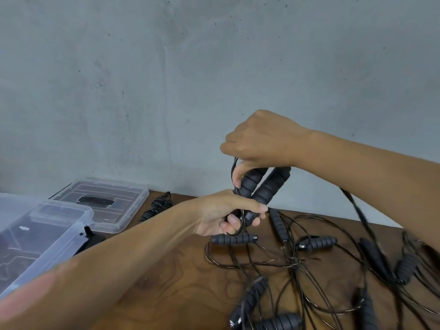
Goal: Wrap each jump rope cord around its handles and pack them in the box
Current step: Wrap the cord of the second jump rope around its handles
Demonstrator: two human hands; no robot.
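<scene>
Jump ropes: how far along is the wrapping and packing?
Early. One wrapped rope lies on the table beside the lid, not yet boxed; the clear box contents are hard to read. In hand: left hand grips the paired handles while right hand winds the cord. Left: several loose handles in the tangled pile.
</scene>
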